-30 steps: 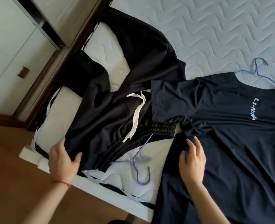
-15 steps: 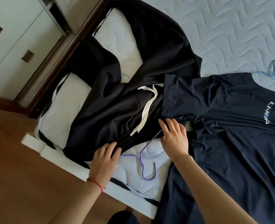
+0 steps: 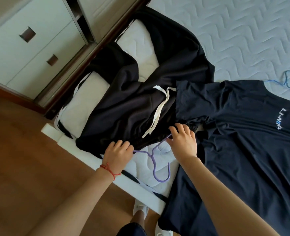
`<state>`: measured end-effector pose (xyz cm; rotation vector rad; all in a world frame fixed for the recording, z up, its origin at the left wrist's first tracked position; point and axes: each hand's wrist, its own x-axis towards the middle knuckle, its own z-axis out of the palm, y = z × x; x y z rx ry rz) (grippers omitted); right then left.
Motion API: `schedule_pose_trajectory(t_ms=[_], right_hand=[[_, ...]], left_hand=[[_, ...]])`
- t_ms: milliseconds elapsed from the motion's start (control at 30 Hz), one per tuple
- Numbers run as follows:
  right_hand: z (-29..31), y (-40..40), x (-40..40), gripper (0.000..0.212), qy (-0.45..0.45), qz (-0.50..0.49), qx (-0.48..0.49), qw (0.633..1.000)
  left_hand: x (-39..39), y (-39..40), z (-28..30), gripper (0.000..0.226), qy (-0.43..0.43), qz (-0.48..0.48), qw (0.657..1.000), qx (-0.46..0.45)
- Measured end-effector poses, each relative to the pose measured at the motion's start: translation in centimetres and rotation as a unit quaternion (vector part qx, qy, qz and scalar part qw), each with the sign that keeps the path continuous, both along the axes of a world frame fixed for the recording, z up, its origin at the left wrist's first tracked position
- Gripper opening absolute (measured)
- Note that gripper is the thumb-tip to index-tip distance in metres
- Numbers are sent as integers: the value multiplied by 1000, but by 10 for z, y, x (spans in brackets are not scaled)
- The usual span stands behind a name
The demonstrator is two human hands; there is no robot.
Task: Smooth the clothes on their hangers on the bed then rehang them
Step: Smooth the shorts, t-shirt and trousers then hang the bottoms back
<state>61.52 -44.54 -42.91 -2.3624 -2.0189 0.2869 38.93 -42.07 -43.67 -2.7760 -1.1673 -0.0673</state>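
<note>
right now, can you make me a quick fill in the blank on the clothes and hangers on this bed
1. The hanger under the black trousers is ____ in colour.
2. The trousers' drawstring is ____.
3. The dark T-shirt sits on a ____ hanger.
4. The red string bracelet is on the ____ wrist.

Missing words: purple; white; blue; left

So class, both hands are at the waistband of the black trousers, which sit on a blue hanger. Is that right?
Not quite. The head view shows the hanger under the trousers is purple; the blue one lies by the T-shirt. Both hands are at the waistband.
</note>
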Motion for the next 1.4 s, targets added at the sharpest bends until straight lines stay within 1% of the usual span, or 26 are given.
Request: schedule_pose_trajectory(t_ms=[67,200,300,400,467,533,600,667,733,767,833,867,967,1067,1200,1300,1400], right_hand=[[11,-15,-5,48,48,-12,5,999],[44,-44,-18,50,158,-39,-34,986],[73,-65,-31,50,201,-11,-44,978],[99,-89,-46,52,220,23,-53,974],[118,-105,-56,52,231,28,-44,972],[139,-121,-65,51,244,19,-26,969],[162,-139,-75,50,254,5,-12,967],[187,-157,-86,49,268,-4,-5,964],[212,-171,-98,48,288,-6,0,958],[225,-177,-104,47,297,-4,4,955],[248,-187,-118,43,313,6,18,950],[259,-191,-127,39,324,11,23,946],[283,-194,-158,30,353,31,39,934],[303,-185,-200,30,364,38,48,929],[340,-168,-273,26,369,77,60,924],[376,-159,-333,29,395,124,57,909],[410,-155,-385,35,406,172,52,896]], left_hand=[[-9,-10,13,31,-18,8,1000,15],[-33,-30,53,46,-56,50,996,42],[-58,-55,86,50,-72,89,992,58],[-79,-86,121,54,-85,114,988,61],[-90,-106,144,57,-80,134,987,43],[-101,-124,165,57,-86,165,983,-5],[-112,-140,185,46,-120,198,971,-65],[-119,-154,205,42,-169,229,951,-118],[-124,-168,230,42,-217,263,923,-179],[-127,-175,242,39,-246,277,905,-209],[-133,-186,263,27,-337,302,854,-256],[-137,-190,274,27,-389,318,822,-269],[-154,-195,298,28,-511,367,731,-266],[-182,-190,321,27,-589,403,653,-255],[-229,-179,359,27,-672,408,572,-235],[-263,-170,397,26,-719,382,539,-219],[-288,-165,430,24,-761,359,494,-220]])
